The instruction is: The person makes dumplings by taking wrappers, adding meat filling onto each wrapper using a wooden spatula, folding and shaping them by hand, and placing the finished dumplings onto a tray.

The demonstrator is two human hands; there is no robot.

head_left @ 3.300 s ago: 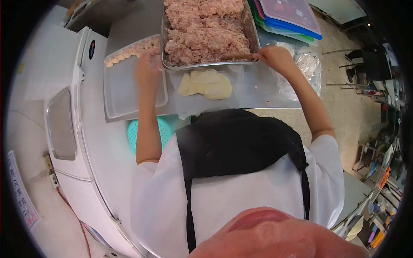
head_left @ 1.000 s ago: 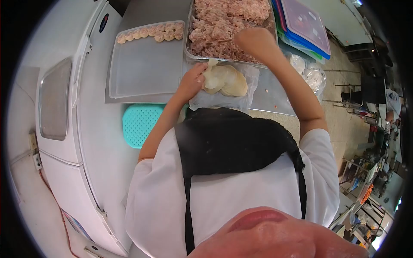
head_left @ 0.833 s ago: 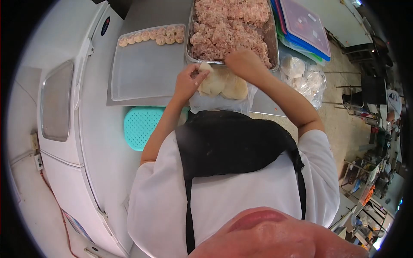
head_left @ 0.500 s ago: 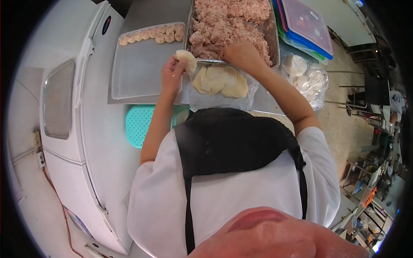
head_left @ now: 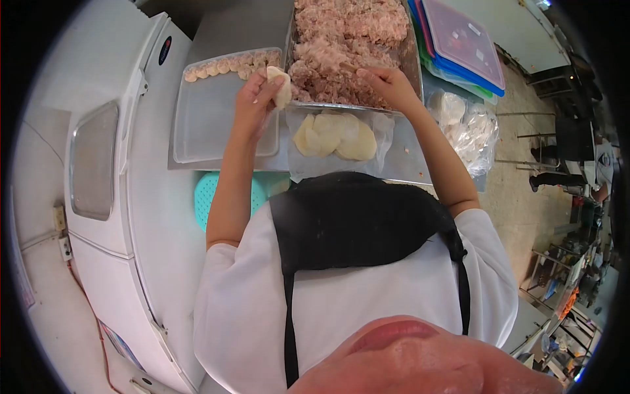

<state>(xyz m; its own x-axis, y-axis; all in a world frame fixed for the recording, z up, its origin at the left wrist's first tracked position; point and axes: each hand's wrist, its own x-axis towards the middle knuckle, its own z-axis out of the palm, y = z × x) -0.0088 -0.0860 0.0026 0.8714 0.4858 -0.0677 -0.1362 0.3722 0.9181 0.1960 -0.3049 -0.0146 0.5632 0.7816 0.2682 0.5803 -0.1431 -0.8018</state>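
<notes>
My left hand (head_left: 256,98) is closed on a round, pale dumpling wrapper (head_left: 282,90), which is curled in the fingers beside the left wall of the meat pan. My right hand (head_left: 392,87) pinches a thin, light-brown stick (head_left: 348,67), its tip pointing left over the ground meat filling (head_left: 348,33). The meat fills much of a deep metal pan (head_left: 348,106). Just in front of the pan, loose wrappers (head_left: 357,139) lie overlapped on a plastic sheet. To the left, a shallow translucent tray (head_left: 226,131) bears filled dumplings (head_left: 226,65) lined along its far edge.
Stacked coloured plastic lids (head_left: 462,49) stand right of the pan, with clear plastic bags (head_left: 469,131) nearer me. A white refrigerator (head_left: 157,197) borders the table at left. Below the table edge sits a turquoise perforated stool or basket (head_left: 209,194).
My right hand has risen out of the meat and moved right, bringing the stick into view. The wrapper in my left hand has turned and curled more, and that hand shifted slightly left.
</notes>
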